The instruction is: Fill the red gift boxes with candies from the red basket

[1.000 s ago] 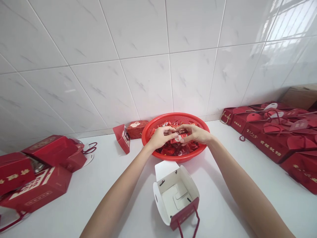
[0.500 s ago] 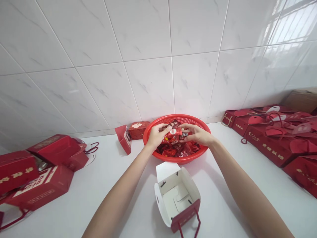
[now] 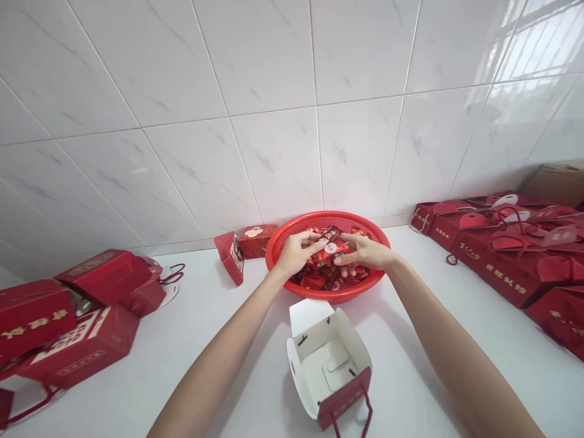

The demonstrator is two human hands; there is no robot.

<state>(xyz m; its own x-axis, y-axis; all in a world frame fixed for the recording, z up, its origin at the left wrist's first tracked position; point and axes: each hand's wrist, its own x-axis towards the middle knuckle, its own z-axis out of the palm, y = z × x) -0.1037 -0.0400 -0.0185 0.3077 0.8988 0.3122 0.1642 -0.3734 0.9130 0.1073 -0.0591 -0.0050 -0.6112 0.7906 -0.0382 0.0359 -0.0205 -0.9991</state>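
Observation:
My left hand (image 3: 298, 252) is over the left part of a red plastic basket (image 3: 378, 281), thumb and fingers closed on a red wrapped candy (image 3: 335, 248). Facing it from the right, my right hand (image 3: 367, 252) has its fingers curled round wrapped candies at the same small bunch, partly hiding them. A dark brown-red packet (image 3: 331, 233) shows between the two hands. More shiny red candies (image 3: 314, 281) lie beneath them in the basket. Nearer to me, an open gift box (image 3: 344, 398) stands with its flaps up, white inside and red outside, with a cord handle.
Several red gift boxes (image 3: 86, 347) are piled at the left. A row of closed red boxes (image 3: 495, 261) with cord handles runs along the right. By the wall, left of the basket, stand a red card piece (image 3: 232, 258) and a small patterned box (image 3: 258, 241). A brown carton (image 3: 559, 185) sits far right.
Both hands have shifted slightly right and down over the basket, with the candies between them. The right fingers have moved round the packets. The open box stays in place.

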